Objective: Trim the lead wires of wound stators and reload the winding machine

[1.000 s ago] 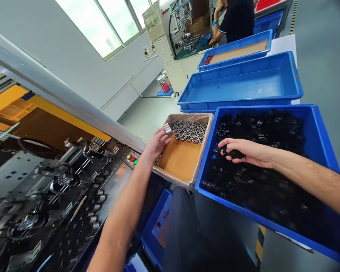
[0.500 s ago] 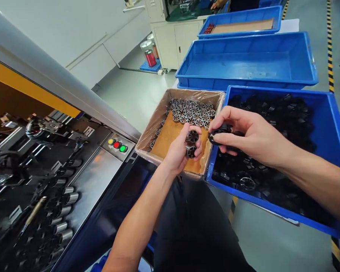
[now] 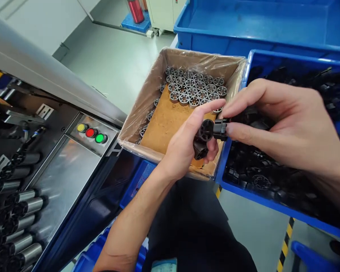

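Right now the fingers (image 3: 239, 134) of the right hand (image 3: 289, 124) are closed in a tight pinch on a small black plastic piece (image 3: 220, 129), and that piece sits hard against the hub of a black spoked ring (image 3: 206, 130). The left hand (image 3: 184, 147) has its fingers curled, gripping the ring, with a second black piece (image 3: 200, 150) lying just below it; whether those two are joined is hard to call from here. The risk sits in that pinch: the grip is only at the fingertips, so a twist or a slick surface could pop the small piece loose. The lower piece also looks poorly held, and it could drop. Both hands are working right over the plastic-lined cardboard box (image 3: 204, 56), so anything falling lands among the silver spoked rings (image 3: 192, 88) packed at its far end. Just right of the box is a blue tray (image 3: 272, 200) heaped with black parts, an empty blue tray (image 3: 243, 37) lies beyond the box, and a yellow, red and green button panel (image 3: 90, 133) sits to its left.
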{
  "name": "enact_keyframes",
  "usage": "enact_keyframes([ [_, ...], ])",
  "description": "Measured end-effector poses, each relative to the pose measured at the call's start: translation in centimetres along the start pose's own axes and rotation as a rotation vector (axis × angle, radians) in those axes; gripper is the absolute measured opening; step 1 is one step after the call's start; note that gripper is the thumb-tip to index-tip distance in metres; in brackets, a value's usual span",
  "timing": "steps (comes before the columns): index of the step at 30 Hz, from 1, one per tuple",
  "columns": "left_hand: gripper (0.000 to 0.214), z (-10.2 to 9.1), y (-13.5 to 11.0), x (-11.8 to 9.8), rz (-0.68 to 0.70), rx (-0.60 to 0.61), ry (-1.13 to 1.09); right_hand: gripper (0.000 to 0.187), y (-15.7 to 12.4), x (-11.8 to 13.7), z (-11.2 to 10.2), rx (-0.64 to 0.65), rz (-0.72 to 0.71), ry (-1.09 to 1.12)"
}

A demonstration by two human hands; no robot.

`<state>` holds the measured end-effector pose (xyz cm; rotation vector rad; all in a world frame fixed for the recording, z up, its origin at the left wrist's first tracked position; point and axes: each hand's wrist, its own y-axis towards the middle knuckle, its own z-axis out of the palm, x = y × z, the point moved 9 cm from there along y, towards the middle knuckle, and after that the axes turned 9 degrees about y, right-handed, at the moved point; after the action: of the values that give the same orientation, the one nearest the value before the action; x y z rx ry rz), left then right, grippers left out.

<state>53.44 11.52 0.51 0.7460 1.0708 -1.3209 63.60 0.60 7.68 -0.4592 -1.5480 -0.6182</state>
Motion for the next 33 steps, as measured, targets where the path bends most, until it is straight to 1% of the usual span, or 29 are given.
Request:
enact_keyframes([
  [4, 0.055, 0.0, -0.3, -0.3, 0.009, -0.039, 0.053, 0.022, -0.2, -0.4, 0.4, -0.029, 0.043, 0.073],
  [7, 0.050, 0.0, -0.6, -0.2, 0.013, -0.060, 0.075, 0.023, -0.3, -0.6, 0.8, -0.027, 0.060, 0.070],
  [10, 0.050, -0.1, -0.7, -0.5, 0.075, -0.082, 0.089, 0.026, -0.4, -0.9, 0.8, -0.049, 0.053, 0.075],
  [12, 0.049, -0.3, -0.8, -0.7, 0.114, -0.102, 0.107, 0.028, -0.6, -1.6, 0.6, -0.071, 0.073, 0.088],
  [15, 0.051, -0.3, -0.7, -0.8, 0.130, -0.130, 0.156, 0.029, -0.8, -3.1, 0.5, -0.096, 0.106, 0.131],
  [18, 0.058, -0.2, -0.8, -1.0, 0.126, -0.159, 0.185, 0.031, -1.2, -4.5, 0.6, -0.132, 0.125, 0.207],
  [20, 0.055, -0.2, -0.9, -0.8, 0.089, -0.175, 0.203, 0.035, -1.5, -5.1, 0.9, -0.147, 0.148, 0.255],
  [22, 0.055, -0.1, -1.0, -0.7, 0.066, -0.171, 0.203, 0.034, -1.6, -5.1, 1.0, -0.149, 0.148, 0.276],
  [24, 0.059, 0.3, -0.9, -1.0, 0.083, -0.134, 0.187, 0.025, -1.4, -4.5, 1.0, -0.105, 0.131, 0.256],
  [25, 0.062, 0.3, -0.8, -1.3, 0.113, -0.131, 0.169, 0.019, -1.1, -4.1, 0.9, -0.071, 0.125, 0.251],
  [26, 0.063, 0.2, -0.7, -1.7, 0.144, -0.145, 0.149, 0.014, -0.8, -3.8, 0.7, -0.041, 0.129, 0.256],
  [28, 0.067, -0.9, -0.6, -2.4, 0.194, -0.245, 0.087, 0.008, -0.3, -3.4, 0.0, 0.004, 0.151, 0.285],
  [30, 0.080, -1.8, -0.5, -2.5, 0.200, -0.327, 0.035, 0.013, 0.0, -3.0, -0.8, 0.018, 0.144, 0.317],
  [31, 0.083, -2.0, -0.5, -2.4, 0.190, -0.331, 0.030, 0.014, 0.0, -3.0, -1.0, 0.036, 0.144, 0.321],
  [33, 0.083, -1.8, -0.4, -2.2, 0.184, -0.300, 0.071, 0.017, -0.1, -3.1, -0.8, 0.080, 0.165, 0.330],
])
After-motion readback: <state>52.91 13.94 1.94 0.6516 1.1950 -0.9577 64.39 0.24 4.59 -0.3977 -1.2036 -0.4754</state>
